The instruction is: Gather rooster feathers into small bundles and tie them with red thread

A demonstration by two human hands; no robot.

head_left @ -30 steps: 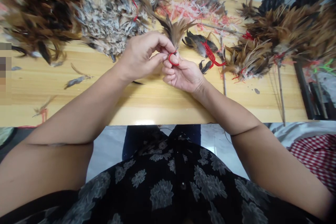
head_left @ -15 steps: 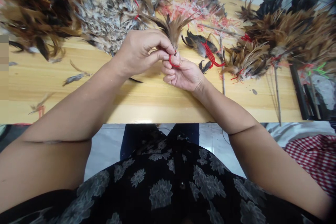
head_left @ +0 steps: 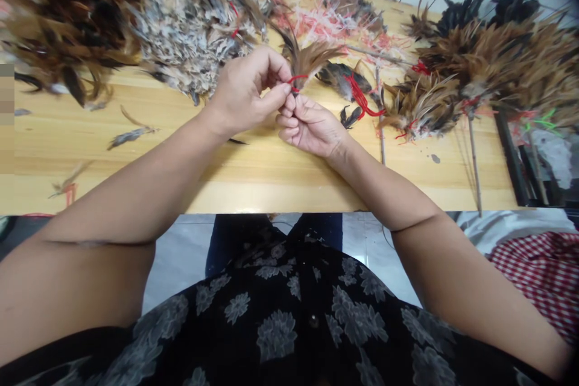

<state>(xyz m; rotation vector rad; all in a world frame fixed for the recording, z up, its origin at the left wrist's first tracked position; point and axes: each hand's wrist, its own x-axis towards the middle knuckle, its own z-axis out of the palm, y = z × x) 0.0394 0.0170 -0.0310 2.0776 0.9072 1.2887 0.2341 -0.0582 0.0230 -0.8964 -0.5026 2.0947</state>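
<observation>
Head view: I see two bare hands over a wooden table (head_left: pixel 271 184) with a smooth, yellowish grain. One tuft (head_left: pixel 310 63) of soft, glossy brown feathers sits at the hands, tapering from a tight base to wispy tips. Its long axis tilts, with the tips pointing up and away to the right. Left hand (head_left: pixel 242 93) is closed, pinching a thin red cord (head_left: pixel 296 79) around the tuft's base. Right hand (head_left: pixel 312 126) curls just below, its fingers (head_left: pixel 287 122) bent and touching near the base; I can't tell if it's gripping. Beyond them lie at least four fluffy feather piles (head_left: pixel 194 24), a second red cord (head_left: pixel 362 96) and two thin sticks (head_left: pixel 474 157).
</observation>
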